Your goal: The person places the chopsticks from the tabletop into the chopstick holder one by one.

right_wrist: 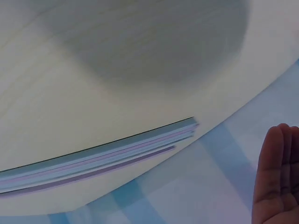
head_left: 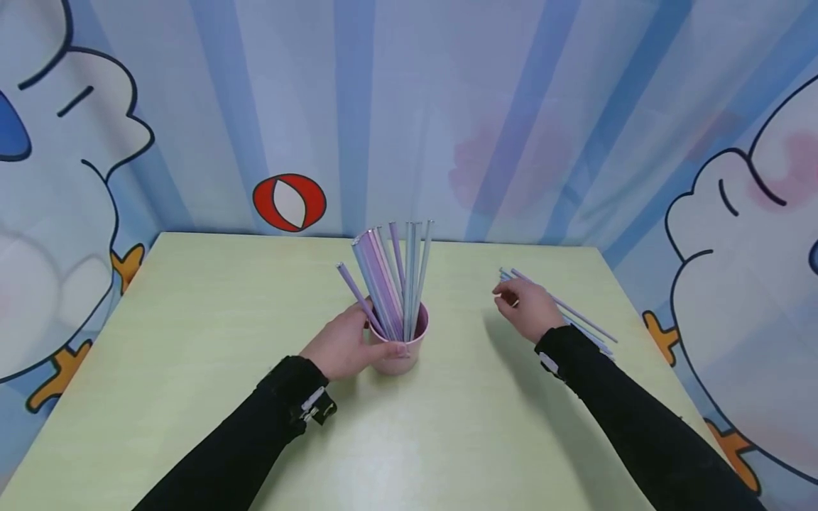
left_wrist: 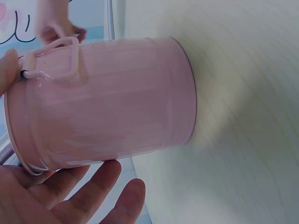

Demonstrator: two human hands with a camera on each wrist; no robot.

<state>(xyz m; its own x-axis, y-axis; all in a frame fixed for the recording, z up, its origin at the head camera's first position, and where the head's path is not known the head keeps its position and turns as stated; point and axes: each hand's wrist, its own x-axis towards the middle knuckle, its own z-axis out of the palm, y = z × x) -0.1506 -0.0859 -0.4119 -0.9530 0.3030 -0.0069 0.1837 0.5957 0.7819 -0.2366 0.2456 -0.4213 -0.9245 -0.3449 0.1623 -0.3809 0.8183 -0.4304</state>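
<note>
A pink pail (head_left: 396,363) stands on the table in the head view, packed with purple, pink and pale blue straws (head_left: 386,284). My left hand (head_left: 348,344) grips it from the left near the rim; the left wrist view shows the thumb and fingers on opposite sides of the pail (left_wrist: 112,102). One purple straw leans out past that hand. Over on the right, my right hand (head_left: 527,309) hovers above a few loose straws (head_left: 591,326), fingers loosely bent with nothing held. In the right wrist view these straws (right_wrist: 103,154) lie side by side, apart from the fingers.
The pale wooden table (head_left: 192,319) ends at a back edge against a striped blue curtain (head_left: 409,106) with cartoon figures. A small side handle (left_wrist: 77,58) sticks out of the pail near its rim.
</note>
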